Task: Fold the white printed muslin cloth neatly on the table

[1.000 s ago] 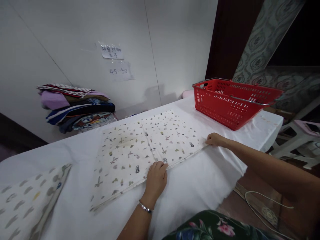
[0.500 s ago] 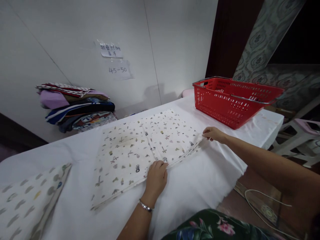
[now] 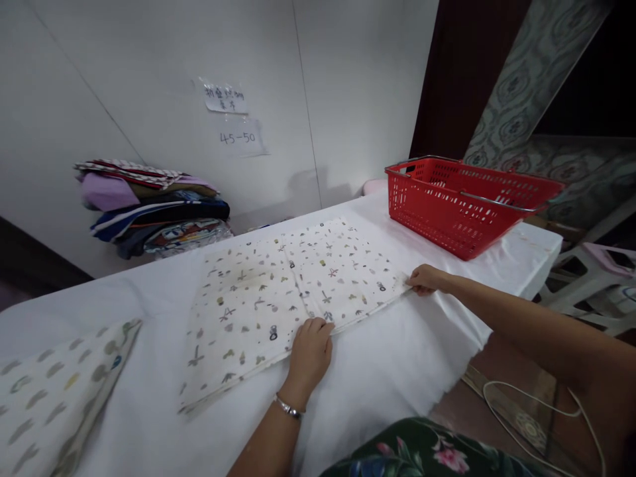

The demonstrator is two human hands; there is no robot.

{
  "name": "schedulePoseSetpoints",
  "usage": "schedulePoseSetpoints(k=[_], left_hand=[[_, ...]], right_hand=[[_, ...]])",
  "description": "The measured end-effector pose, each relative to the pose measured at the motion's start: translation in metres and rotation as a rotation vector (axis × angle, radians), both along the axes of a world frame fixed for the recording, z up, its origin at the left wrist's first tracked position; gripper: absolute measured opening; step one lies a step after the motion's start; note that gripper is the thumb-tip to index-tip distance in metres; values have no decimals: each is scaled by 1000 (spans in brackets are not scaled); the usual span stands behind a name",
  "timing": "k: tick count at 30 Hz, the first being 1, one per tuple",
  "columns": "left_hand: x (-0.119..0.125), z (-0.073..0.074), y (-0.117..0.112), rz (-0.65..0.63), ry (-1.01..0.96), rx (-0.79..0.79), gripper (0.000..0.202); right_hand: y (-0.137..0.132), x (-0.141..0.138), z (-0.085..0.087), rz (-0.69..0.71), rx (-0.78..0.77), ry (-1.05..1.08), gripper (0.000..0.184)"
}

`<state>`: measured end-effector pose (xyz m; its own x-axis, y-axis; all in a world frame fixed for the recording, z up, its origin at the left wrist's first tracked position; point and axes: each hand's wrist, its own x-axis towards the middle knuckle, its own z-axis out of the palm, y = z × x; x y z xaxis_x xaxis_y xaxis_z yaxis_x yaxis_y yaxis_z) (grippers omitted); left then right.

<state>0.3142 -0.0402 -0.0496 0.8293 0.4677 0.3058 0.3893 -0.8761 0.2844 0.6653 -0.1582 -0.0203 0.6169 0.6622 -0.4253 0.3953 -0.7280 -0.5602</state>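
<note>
A cream cloth point(image 3: 278, 298) printed with small grey and yellow figures lies flat on the white-covered table point(image 3: 387, 371), with a seam running down its middle. My left hand point(image 3: 309, 352) rests on the cloth's near edge at the seam, fingers curled and pressing down. Over at the cloth's right corner, my right hand point(image 3: 426, 279) is closed on the fabric and holds it down at table level.
A red plastic basket point(image 3: 462, 202) with metal handles stands at the back right. A stack of folded clothes point(image 3: 149, 209) sits against the wall at the back left. Another printed, folded cloth point(image 3: 54, 391) lies at the near left. White stools point(image 3: 591, 278) and a cable point(image 3: 521, 397) are beyond the table's right end.
My right hand lifted the cloth's right corner slightly half a second ago and has now set it back down flat. My left hand has stayed in place.
</note>
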Motion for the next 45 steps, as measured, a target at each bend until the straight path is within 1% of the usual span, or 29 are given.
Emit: schedulePoseSetpoints(k=[2,5,9,12,15,17,23,28,31,35,37,40,42,45], left_hand=[[0,0,0,2,2,-7,30],[0,0,0,5,0,-9,29],[-1,0,0,2,-2,-6,31],[-1,1,0,-3,-1,-8,31],[-1,1,0,-8,-4,-3,31],[-1,1,0,-7,-4,-1,31],[-1,0,1,-7,-4,-9,30],[-2,-2,1,-10,-6,5,29],[-3,-1,1,-14,9,14,29],[0,5,-2,-1,38,34,26],[4,8,-6,2,54,52,25],[9,10,-13,-15,99,71,24],[11,10,-16,-23,119,72,24],[12,10,-19,-16,131,72,22]], right_hand=[[1,-1,1,-1,-25,-33,18],[4,-2,6,-2,-33,-99,16],[8,-3,15,6,16,-97,13],[7,-4,11,1,25,-40,16],[5,-5,3,-16,-9,-12,21],[6,-6,1,-25,-29,-3,23],[14,-10,10,-37,-105,-6,20],[17,-14,8,-73,-97,-36,15],[13,-13,10,-97,-54,-8,14],[-1,-3,24,-89,89,93,9],[-9,2,30,-99,133,121,7],[-19,6,31,-116,117,146,5],[-23,7,29,-113,132,148,8],[-27,8,23,-68,79,64,12]])
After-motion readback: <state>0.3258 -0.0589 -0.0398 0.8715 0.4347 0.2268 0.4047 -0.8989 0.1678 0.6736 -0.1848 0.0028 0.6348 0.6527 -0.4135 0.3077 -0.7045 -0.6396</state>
